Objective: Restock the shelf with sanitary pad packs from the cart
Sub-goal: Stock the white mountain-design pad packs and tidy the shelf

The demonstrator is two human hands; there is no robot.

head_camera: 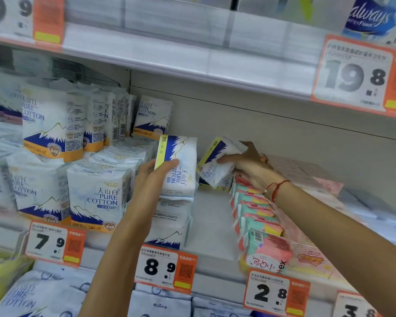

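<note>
Forearms reach in; left hand point(157, 171) grips a pack point(177, 165), right hand point(247, 163) grips another point(215, 163). Seat both upright behind the 8.9 tag point(165, 268), fronts outward.

On the middle shelf point(212, 227), the left hand point(151, 177) holds one pad pack point(177, 165) above a stacked pack point(169, 223). Right of it, the right hand point(249, 165) holds a second pack point(215, 161). Pure Cotton 240 packs point(96, 197) stand left; a row of small packs point(256, 213) lies right.

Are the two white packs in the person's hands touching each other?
Apart. The head view shows bare grey shelf wall between the left hand's pack and the right hand's pack.
</note>
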